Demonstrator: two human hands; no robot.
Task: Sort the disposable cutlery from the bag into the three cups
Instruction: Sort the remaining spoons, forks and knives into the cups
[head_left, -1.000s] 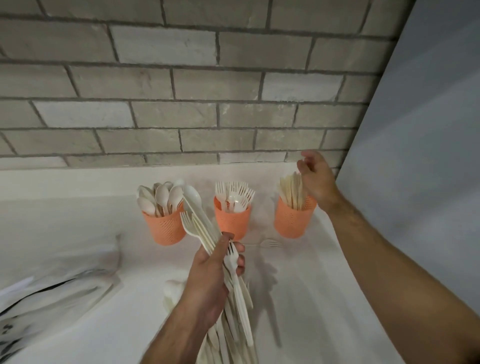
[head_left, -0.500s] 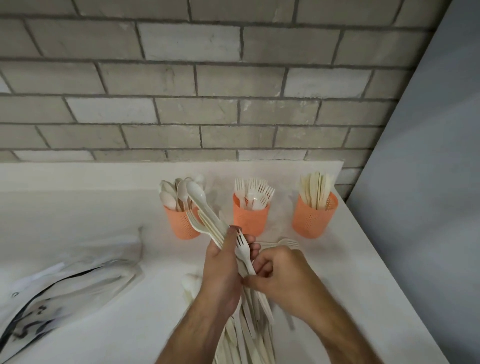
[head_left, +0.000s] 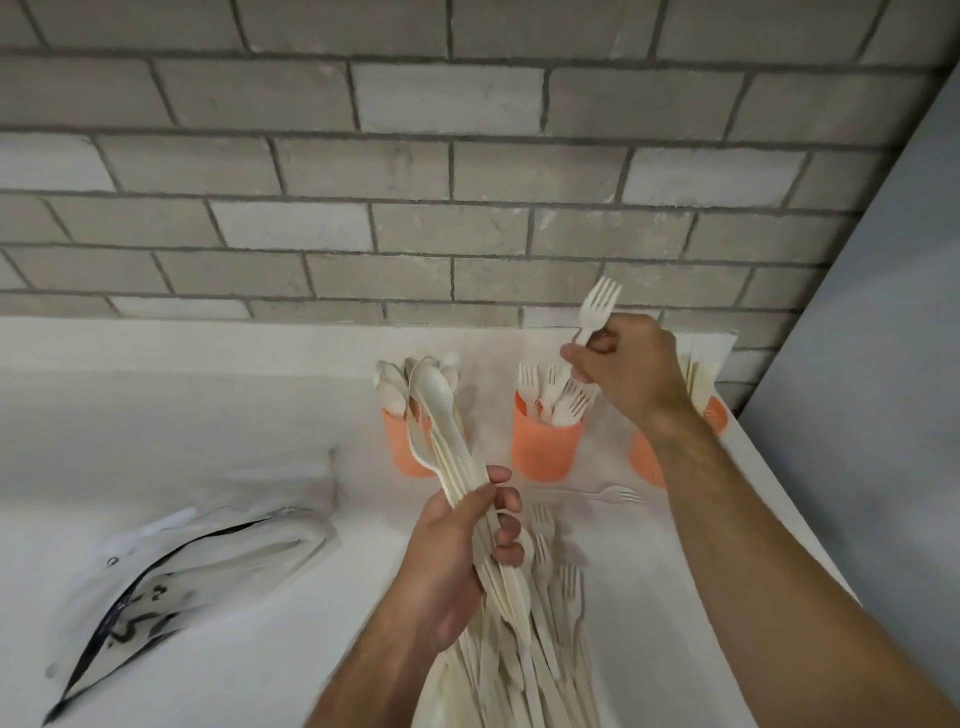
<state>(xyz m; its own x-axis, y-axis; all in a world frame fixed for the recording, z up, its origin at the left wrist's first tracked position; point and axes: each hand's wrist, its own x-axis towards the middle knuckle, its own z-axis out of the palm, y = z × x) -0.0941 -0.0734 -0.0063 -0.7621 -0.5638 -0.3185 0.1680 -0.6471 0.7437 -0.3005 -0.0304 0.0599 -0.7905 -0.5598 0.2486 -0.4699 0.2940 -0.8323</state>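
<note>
Having risen from the bundle (head_left: 467, 499) in the left hand (head_left: 457, 561), right hand (head_left: 628, 369) fingers pinching a fork (head_left: 597, 306).

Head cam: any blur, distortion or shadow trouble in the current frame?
Head view: wide-angle bend curves the brick wall courses; motion blur smears the bag and the cutlery bundle that the left hand grips; the fork pinched by the right hand is fairly sharp; lighting soft, faint shadows on the white table, no glare; the right cup mostly hidden behind the arm.
</note>
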